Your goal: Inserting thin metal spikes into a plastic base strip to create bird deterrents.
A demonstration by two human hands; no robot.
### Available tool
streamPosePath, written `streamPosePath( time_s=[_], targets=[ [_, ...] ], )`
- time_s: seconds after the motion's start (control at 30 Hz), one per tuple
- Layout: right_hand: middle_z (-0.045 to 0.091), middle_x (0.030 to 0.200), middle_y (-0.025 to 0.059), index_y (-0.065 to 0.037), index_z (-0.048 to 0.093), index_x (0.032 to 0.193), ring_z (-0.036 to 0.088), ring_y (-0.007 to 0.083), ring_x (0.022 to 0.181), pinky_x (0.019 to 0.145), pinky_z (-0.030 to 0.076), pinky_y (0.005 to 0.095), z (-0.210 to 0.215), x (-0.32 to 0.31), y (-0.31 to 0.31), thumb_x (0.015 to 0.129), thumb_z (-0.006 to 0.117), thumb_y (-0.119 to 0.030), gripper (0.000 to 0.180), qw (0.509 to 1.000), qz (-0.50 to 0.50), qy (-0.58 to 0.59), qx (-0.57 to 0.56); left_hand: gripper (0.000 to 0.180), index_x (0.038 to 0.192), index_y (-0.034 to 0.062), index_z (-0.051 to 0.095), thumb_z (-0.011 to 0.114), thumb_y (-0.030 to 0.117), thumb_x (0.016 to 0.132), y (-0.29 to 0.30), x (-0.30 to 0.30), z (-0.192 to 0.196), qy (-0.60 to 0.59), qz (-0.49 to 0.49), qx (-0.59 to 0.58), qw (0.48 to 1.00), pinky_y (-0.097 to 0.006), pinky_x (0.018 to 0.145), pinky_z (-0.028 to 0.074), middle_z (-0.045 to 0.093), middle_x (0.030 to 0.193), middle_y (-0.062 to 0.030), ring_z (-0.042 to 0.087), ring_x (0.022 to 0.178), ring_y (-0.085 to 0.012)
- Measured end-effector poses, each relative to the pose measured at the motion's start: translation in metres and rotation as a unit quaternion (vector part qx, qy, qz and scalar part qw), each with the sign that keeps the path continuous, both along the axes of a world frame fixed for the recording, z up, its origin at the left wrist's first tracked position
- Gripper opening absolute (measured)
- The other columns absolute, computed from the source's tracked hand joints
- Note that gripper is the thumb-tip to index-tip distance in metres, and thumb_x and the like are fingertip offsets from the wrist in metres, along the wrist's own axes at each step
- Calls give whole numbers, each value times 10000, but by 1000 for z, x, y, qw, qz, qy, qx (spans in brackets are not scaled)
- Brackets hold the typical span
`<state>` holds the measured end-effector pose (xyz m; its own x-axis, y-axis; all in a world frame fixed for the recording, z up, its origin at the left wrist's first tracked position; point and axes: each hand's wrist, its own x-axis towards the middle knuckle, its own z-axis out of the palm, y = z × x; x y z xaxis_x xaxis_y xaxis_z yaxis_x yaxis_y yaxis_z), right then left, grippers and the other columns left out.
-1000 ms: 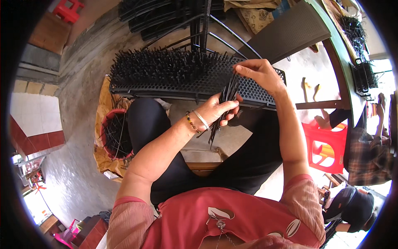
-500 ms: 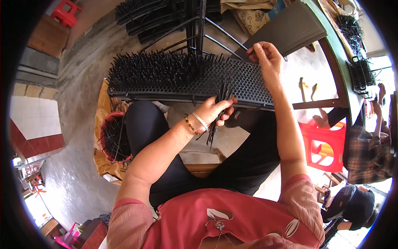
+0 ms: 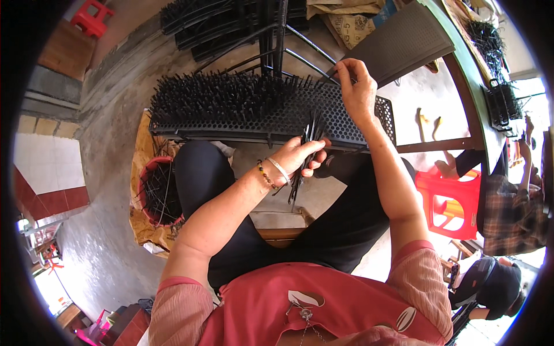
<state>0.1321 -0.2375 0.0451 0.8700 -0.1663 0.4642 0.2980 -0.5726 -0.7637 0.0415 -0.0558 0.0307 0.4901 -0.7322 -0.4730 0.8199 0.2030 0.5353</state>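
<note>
Many thin dark strips (image 3: pixel 161 193) lie tangled in a round red tub (image 3: pixel 148 168) at the far left, on brown paper-like sheeting (image 3: pixel 141 216). Right of it stretches a long black perforated panel (image 3: pixel 340 121), its left part crowded with upright black bristle-like strips (image 3: pixel 219 98), its right part showing bare round holes. From lower left the left forearm rises, a beaded bracelet (image 3: pixel 264 175) and a pale bangle (image 3: pixel 280 168) at the wrist; the left hand (image 3: pixel 303 154) is closed around a loose bundle of slim black strips (image 3: pixel 311 128), thumb laid across, fingers curled round, the bundle tilted before the panel's near edge. Below, the red top (image 3: pixel 259 300) bears pale leaf-shaped emblems (image 3: pixel 306 297). Farther right, the right hand (image 3: pixel 359 92) is raised over the panel, wrist bent, thumb and forefinger drawn together near its far edge; whether they pinch a strip, I cannot tell. Behind, a tan sack (image 3: pixel 352 29) carries dark printing and a square code, beside a grey perforated sheet (image 3: pixel 398 46) against a green-topped bench (image 3: pixel 482 98).
</note>
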Motion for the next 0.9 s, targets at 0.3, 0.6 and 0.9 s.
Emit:
streamPosePath(
  time_s=[0.3,0.6,0.9],
  targets=[
    [649,776,105,7,590,945,643,150,713,652,501,266,2,3,-4,874,608,-100,130,988,22,-70,-139,249,1091,59,538,536,236,916,0,-1,0,0,-2,7,1000,-159,462,325,520,774,15,426,615,-42],
    [650,790,116,2,603,959,648,170,721,652,507,279,11,2,-12,869,598,-77,119,988,64,-22,-140,243,1090,66,545,539,232,913,0,0,-1,0,-2,8,1000,-158,465,323,519,775,14,426,615,-44],
    [633,796,129,2,625,917,634,265,745,673,493,325,6,4,-9,843,602,-73,108,973,141,-21,-181,237,1086,62,545,542,221,910,0,-1,-1,2,-2,3,1000,-165,459,323,521,776,5,430,617,-49]
  ],
)
